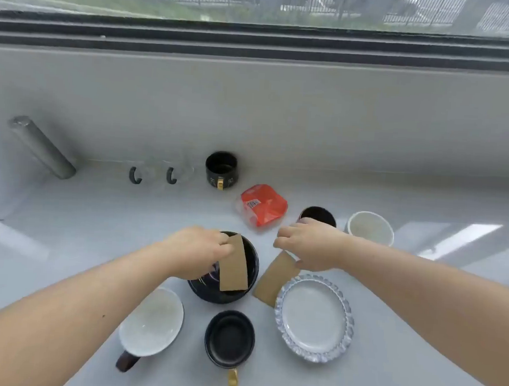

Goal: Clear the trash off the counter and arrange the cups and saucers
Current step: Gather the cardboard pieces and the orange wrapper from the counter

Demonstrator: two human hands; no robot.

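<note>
My left hand (pixel 196 250) pinches a brown cardboard sleeve (pixel 234 266) above a black saucer (pixel 248 286). My right hand (pixel 307 244) grips a second cardboard sleeve (pixel 272 280) by its top edge; its lower end lies on the counter between the black saucer and a white scalloped saucer (pixel 314 317). In front stand a black cup with a gold handle (pixel 229 338) and a white-lined cup with a brown handle (pixel 151 321). A red crumpled wrapper (pixel 263 205) lies behind. A dark paper cup (pixel 318 215) and a white paper cup (pixel 370 226) stand beyond my right hand.
Another black cup with gold handle (pixel 221 169) stands by the back wall. Two clear glass cups with dark handles (pixel 155 172) are to its left. A grey metal cylinder (pixel 41 147) leans at far left. A window runs above the white wall.
</note>
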